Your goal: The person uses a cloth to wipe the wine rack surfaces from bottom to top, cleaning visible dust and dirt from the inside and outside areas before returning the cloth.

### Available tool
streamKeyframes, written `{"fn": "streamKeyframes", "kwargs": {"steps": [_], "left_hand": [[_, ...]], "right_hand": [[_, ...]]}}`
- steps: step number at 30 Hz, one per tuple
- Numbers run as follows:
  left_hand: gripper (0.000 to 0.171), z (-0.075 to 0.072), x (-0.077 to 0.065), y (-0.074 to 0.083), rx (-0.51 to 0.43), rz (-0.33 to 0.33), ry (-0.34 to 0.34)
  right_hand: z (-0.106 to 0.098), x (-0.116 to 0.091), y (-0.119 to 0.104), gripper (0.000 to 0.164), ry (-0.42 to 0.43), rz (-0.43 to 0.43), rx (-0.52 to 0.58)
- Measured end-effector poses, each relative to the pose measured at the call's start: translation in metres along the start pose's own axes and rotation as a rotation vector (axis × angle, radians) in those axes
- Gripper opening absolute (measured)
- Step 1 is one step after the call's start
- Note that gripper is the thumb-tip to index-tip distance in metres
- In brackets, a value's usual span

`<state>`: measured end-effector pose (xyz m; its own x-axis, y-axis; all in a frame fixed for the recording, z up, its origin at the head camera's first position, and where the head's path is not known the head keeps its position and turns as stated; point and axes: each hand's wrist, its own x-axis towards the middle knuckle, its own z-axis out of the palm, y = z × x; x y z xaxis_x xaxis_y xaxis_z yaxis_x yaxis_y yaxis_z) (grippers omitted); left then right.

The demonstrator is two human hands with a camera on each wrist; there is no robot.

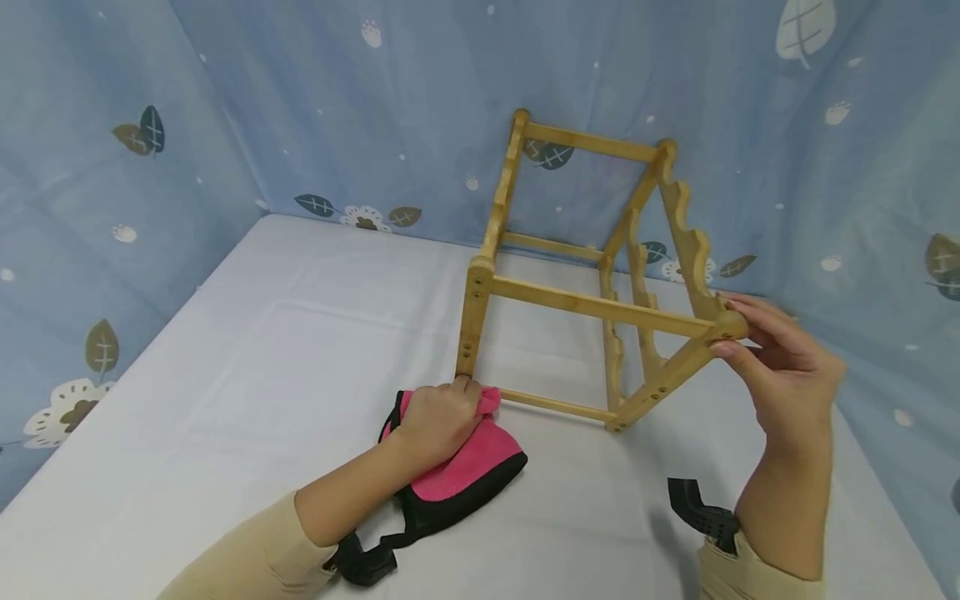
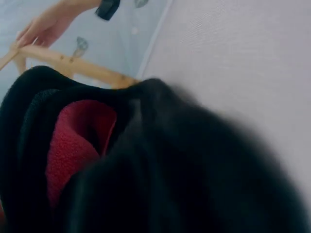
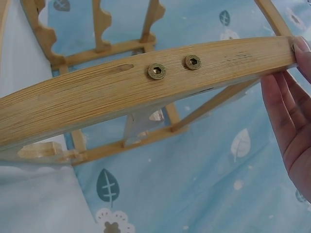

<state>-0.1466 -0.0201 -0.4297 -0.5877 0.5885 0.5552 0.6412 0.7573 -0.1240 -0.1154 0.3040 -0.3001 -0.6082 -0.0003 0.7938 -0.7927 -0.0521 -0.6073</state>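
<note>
A bamboo rack (image 1: 600, 307) with wavy notched slats stands tilted on the white table. My right hand (image 1: 787, 358) pinches its near right top corner between thumb and fingers. In the right wrist view, the fingers (image 3: 284, 104) hold the end of a bar (image 3: 112, 80) with two hex bolts. My left hand (image 1: 438, 421) grips a pink cloth with black edging (image 1: 480, 467) at the foot of the rack's near left post. Dark fabric fills most of the left wrist view, with pink terry (image 2: 73, 145) showing in a fold; the left fingers are hidden there.
A white cloth covers the table (image 1: 262, 350). Blue curtains (image 1: 375, 100) printed with leaves and flowers hang behind and on both sides, close to the back of the rack. A black wrist mount (image 1: 701, 512) sits at the right sleeve.
</note>
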Motion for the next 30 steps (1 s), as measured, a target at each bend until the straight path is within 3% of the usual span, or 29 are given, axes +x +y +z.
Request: {"fn": "streamKeyframes", "kwargs": {"steps": [5, 13, 16, 24, 30], "left_hand": [[0.027, 0.0, -0.005, -0.009, -0.057, -0.049, 0.042], [0.024, -0.007, -0.008, -0.025, -0.217, -0.073, 0.012], [0.024, -0.017, -0.005, -0.034, -0.273, -0.064, 0.061], [0.029, -0.034, 0.006, -0.061, -0.322, 0.053, 0.252], [0.028, -0.034, 0.008, -0.061, -0.42, 0.045, 0.352]], "right_hand": [[-0.003, 0.0, -0.001, 0.041, -0.01, 0.007, 0.001], [0.0, 0.0, 0.0, 0.041, -0.021, 0.002, 0.017], [0.0, -0.001, 0.0, 0.041, -0.021, -0.004, 0.015], [-0.001, -0.001, 0.002, 0.041, -0.026, -0.006, 0.009], [-0.002, -0.002, 0.001, 0.041, -0.029, 0.004, 0.022]]}}
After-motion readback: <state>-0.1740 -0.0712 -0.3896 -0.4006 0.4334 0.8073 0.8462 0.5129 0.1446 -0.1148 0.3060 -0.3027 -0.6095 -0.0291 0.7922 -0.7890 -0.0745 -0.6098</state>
